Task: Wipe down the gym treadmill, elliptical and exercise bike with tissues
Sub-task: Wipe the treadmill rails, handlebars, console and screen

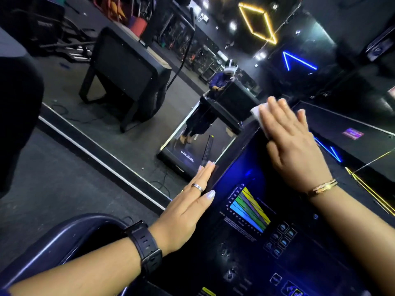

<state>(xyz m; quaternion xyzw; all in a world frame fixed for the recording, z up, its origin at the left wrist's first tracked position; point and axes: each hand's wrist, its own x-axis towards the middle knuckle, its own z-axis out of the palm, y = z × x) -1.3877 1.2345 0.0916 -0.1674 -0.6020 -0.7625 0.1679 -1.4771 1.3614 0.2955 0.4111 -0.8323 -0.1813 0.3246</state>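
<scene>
Tissue (257,113), white, lies under the straight, close-set fingers (276,111) of the right hand (297,146), pressed flat on the top edge of the treadmill console (235,167). The left hand (188,210), fingers straight and together, rests against the console's left edge, holding nothing. A coloured chart (249,208) glows on the console. A mirror (96,107) stands beyond.

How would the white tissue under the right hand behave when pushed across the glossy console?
Probably floppy and light: the tissue lies thin and flattened under the right hand. It likely slides easily, since the console looks glossy. Its free edge may bunch.
</scene>
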